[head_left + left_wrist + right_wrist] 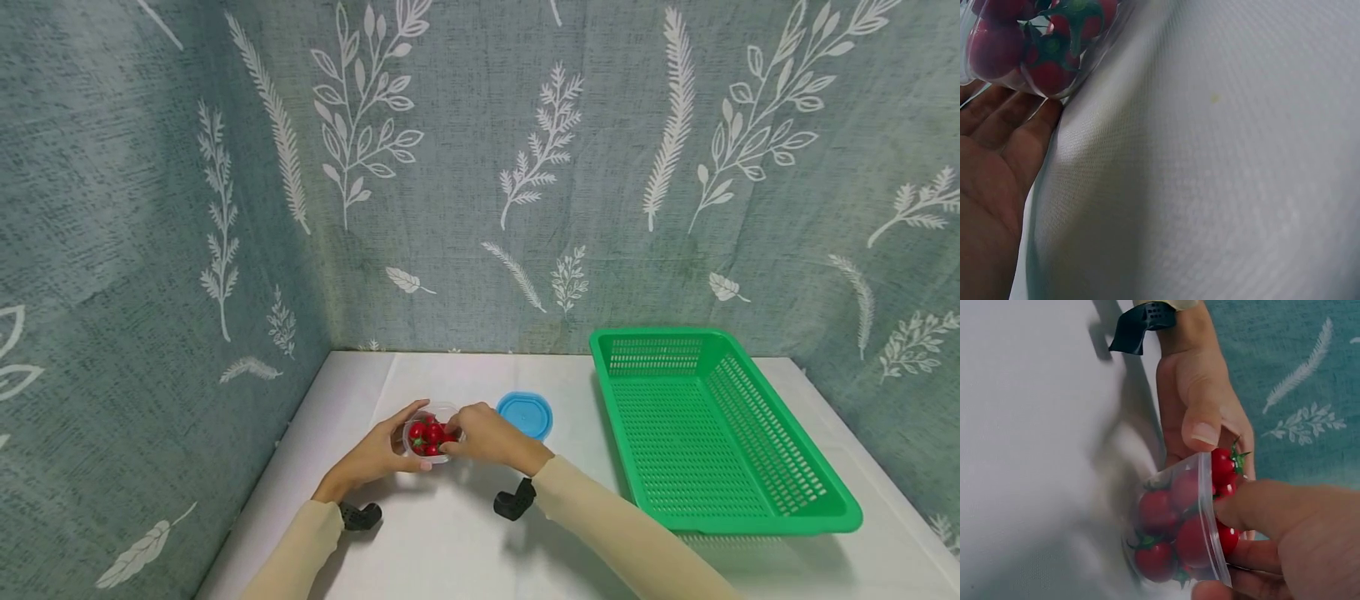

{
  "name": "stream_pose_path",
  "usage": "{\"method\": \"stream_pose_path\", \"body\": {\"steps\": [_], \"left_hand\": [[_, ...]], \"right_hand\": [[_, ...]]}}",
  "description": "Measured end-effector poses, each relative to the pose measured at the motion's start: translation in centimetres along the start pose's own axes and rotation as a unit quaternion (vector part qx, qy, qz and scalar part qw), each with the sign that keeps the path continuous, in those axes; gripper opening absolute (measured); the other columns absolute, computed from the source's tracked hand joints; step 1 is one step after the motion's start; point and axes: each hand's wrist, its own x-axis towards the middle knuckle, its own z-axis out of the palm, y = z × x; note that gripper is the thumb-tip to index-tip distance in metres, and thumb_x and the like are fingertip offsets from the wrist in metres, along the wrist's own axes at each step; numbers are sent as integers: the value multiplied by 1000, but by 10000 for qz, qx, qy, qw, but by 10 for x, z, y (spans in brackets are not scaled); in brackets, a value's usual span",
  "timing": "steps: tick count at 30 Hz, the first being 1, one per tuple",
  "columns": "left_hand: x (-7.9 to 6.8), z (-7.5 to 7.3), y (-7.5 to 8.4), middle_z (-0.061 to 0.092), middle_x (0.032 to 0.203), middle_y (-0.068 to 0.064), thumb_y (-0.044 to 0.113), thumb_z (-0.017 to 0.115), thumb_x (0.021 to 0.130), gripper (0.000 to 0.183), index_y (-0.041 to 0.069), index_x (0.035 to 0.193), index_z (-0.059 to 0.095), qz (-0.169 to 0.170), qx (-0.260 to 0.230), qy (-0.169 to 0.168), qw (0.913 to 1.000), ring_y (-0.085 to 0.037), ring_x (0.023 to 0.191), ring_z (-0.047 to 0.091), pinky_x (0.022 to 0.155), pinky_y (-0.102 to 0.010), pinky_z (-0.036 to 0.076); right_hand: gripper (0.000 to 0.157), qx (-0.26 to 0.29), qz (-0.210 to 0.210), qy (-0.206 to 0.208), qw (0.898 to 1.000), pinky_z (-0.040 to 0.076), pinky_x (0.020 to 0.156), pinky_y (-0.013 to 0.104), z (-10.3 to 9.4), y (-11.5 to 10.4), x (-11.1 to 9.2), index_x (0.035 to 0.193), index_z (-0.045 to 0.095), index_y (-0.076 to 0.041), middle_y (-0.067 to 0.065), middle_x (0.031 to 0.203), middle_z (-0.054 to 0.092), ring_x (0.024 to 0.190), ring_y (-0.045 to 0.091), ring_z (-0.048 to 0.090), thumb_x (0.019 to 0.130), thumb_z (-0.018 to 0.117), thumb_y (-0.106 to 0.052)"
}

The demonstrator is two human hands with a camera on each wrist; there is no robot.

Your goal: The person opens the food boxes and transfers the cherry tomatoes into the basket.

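Note:
A small clear plastic container [444,409] full of red cherry tomatoes [429,433] stands on the white table. My left hand [377,455] holds its side, thumb and fingers spread around the wall. In the left wrist view, the fingers of that hand [1007,140] lie against the container's lower part. From the other side, my right hand [489,434] reaches over the rim and pinches among the tomatoes. The right wrist view shows its thumb [1254,505] on a tomato at the mouth; its other fingers are partly hidden. Green stems top several tomatoes [1155,512].
A round blue lid [525,415] lies flat just beyond my right hand. To the right stands a large green perforated basket [682,433] with raised sides. Leaf-patterned cloth [465,183] hangs behind the table and along its left and right sides.

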Motion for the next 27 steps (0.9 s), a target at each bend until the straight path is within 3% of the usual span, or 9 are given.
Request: {"method": "stream_pose_path", "body": {"steps": [4,8,13,16,23,27], "left_hand": [[1,-1,0,39,160,-12,17,88,84,104,16,165,22,77,-9,19,10000,-31,144,42,102,-24,44],[2,-2,1,40,160,-10,18,88,84,105,17,165,23,85,39,52,9999,-30,142,43,99,-24,45],[2,-1,2,42,159,-10,18,88,84,103,16,165,24,94,141,60,9998,-29,140,44,96,-28,44],[2,0,3,41,159,-11,17,88,84,103,16,165,24,93,103,61,9999,-29,142,43,99,-26,44],[2,0,-1,40,160,-11,18,88,84,105,16,165,22,70,-16,-30,10000,-31,144,42,105,-28,44],[3,-1,-4,39,160,-11,17,88,84,105,16,165,21,60,-46,-45,10000,-29,144,43,105,-26,44]], "right_hand": [[27,12,-75,36,10000,50,66,19,-1,0,0,106,79,-6,-4,90,74,75,2,61,93,79,-30],[31,165,-13,147,9998,49,66,20,0,0,-1,103,79,-7,-6,88,72,76,4,60,89,83,-35],[17,323,62,218,9992,49,62,19,0,1,-1,96,79,-8,-7,84,73,70,2,59,91,81,-24],[12,216,100,220,9995,48,61,19,1,0,-1,93,80,-10,-8,80,72,68,2,58,92,80,-22],[21,353,469,200,9981,48,60,19,5,-4,0,94,78,-9,-8,78,71,67,2,58,90,83,-28],[18,423,408,297,9978,49,62,20,4,-5,-1,95,78,-8,-5,82,73,70,3,60,87,85,-23]]}}
